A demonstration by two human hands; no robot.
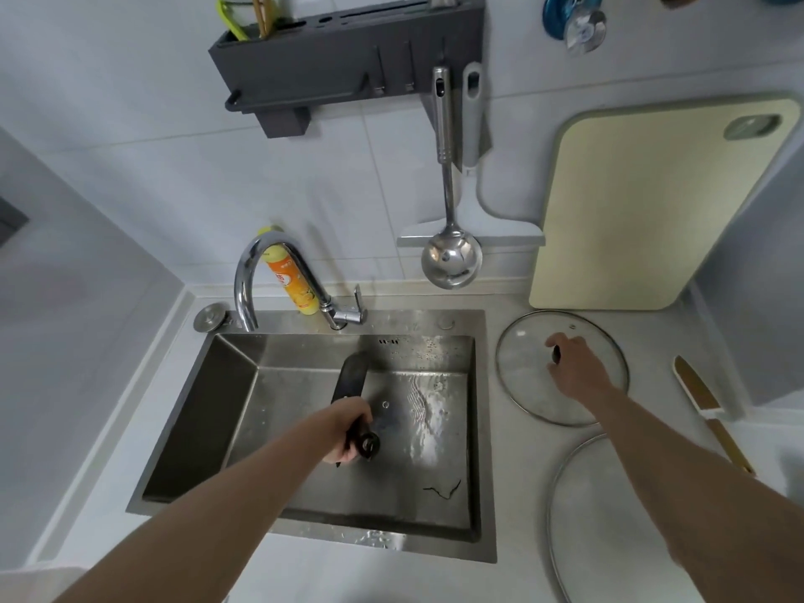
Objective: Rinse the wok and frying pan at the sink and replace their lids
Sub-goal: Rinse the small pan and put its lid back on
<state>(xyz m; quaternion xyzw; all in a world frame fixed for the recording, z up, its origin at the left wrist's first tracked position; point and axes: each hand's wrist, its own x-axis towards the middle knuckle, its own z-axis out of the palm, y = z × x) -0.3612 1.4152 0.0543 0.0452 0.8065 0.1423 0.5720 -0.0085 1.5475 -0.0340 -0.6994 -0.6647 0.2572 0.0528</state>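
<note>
The sink [476, 428] is sitting in the pale counter, its steel floor wet and rippled. At its back rim the curved tap [261, 272] is arching over the basin, with an orange bottle [291, 280] standing just behind it. Over the middle of the sink the left hand [348, 428] is gripping a dark handle [367, 443], fingers wrapped tight around it, and the frying pan [350, 376] is hanging edge-on from it, tilted toward the sink's back wall. Right of the sink a glass lid [522, 385] is lying flat on the counter; the right hand [574, 363] is closing over its dark knob at the centre. A larger lid [578, 515] is lying nearer, also right of the sink. A cutting board [652, 202] is leaning on the wall behind them.
</note>
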